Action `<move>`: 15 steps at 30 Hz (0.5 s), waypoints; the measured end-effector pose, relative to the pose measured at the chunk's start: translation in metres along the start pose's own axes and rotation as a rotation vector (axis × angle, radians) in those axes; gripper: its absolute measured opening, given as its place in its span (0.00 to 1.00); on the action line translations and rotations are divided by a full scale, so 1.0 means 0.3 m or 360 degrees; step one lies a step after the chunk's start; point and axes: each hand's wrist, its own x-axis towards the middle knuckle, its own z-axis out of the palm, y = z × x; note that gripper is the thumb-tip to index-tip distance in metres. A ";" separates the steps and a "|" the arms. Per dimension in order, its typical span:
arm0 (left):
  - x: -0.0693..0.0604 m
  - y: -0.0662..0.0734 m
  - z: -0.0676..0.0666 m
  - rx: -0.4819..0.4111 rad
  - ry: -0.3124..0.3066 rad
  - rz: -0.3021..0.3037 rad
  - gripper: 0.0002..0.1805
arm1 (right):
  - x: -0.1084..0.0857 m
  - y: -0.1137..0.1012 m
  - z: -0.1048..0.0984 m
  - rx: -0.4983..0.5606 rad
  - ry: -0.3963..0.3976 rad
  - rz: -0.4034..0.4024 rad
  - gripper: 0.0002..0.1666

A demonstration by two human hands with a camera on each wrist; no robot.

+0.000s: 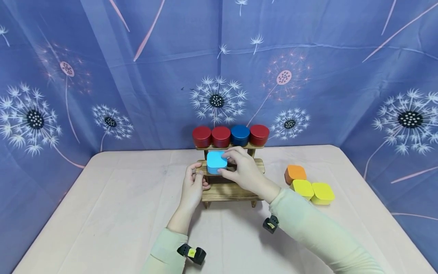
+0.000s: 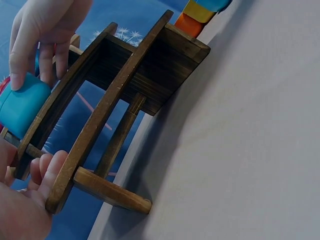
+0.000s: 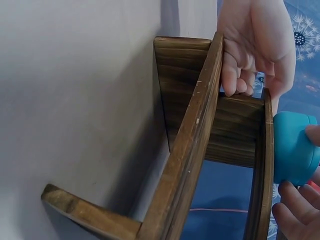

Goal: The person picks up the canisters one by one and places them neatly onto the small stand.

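From my seat I see the right sleeve (image 1: 309, 224) reach in over the near part of the pale surface (image 1: 119, 213), close by two yellow blocks (image 1: 302, 187) (image 1: 322, 193), with an orange block (image 1: 295, 173) just beyond. An elbow swing to the right could knock them; whether cloth touches them I cannot tell.

Next comes the wooden stand's bottom shelf (image 1: 226, 192), then its middle shelf (image 1: 258, 166). There the light blue block (image 1: 216, 163) appears to rest left of centre, its near face close to the front edge. The right hand (image 1: 244, 169) has its fingers clamped on that block; the left hand (image 1: 192, 186) has its fingers curled round the shelf's left end. I judge that a tug toward me on release could tip the block over that edge, and an uneven push from the left could rock the stand.

Farther back, the top shelf (image 1: 213, 148) bears three red tins (image 1: 202, 137) (image 1: 221, 137) (image 1: 259, 135) and a dark blue tin (image 1: 240, 135); raised knuckles could bump those.

For moving, I have room left of the stand and in front, between the forearms. The right is tighter, and the curtain (image 1: 157, 91) closes the far side.
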 end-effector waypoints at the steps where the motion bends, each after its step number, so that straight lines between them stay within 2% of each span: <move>1: 0.000 0.000 0.000 -0.0004 0.0001 -0.0002 0.18 | 0.000 -0.001 0.000 -0.0001 0.0001 0.0001 0.25; 10: 0.000 -0.001 0.003 -0.0008 -0.0002 0.0006 0.17 | -0.014 0.006 -0.018 0.0117 -0.0011 0.0026 0.25; 15: 0.002 -0.002 0.001 -0.0013 0.0013 0.0004 0.17 | -0.032 0.019 -0.048 0.0040 -0.0011 0.0009 0.25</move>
